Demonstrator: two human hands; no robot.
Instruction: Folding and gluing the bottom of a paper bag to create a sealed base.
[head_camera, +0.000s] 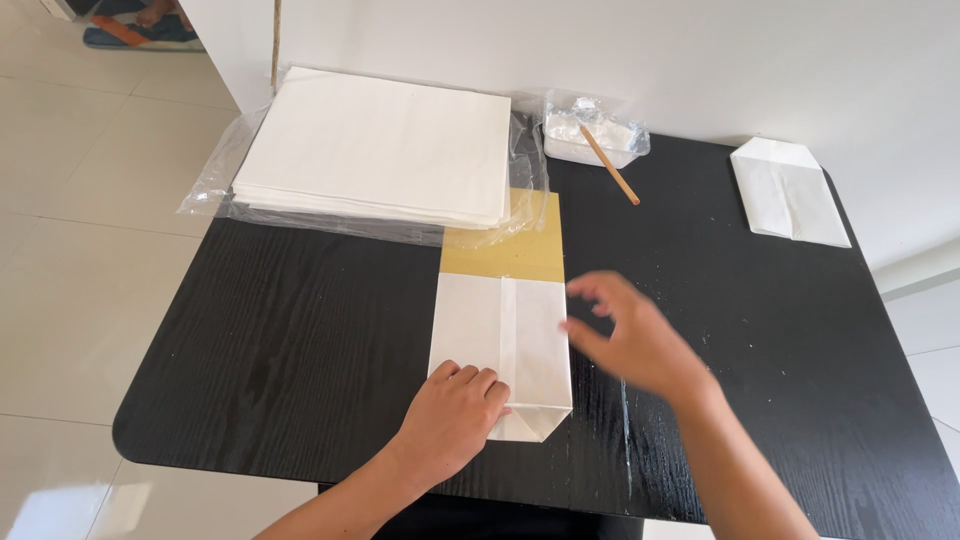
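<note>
A folded white paper bag (500, 335) lies flat on the black table (290, 340), with a tan cardboard sheet (510, 250) sticking out beyond its far end. My left hand (450, 415) presses fingers-down on the bag's near left part, beside its folded bottom flap (530, 422). Just right of the bag hovers my right hand (630, 335), fingers apart and slightly blurred, holding nothing.
A stack of white paper sheets (375, 145) on clear plastic wrap sits at the back left. A small tray of white paste (592, 137) with a wooden stick (610, 165) stands at the back. Another finished white paper bag (790, 190) lies at the far right corner.
</note>
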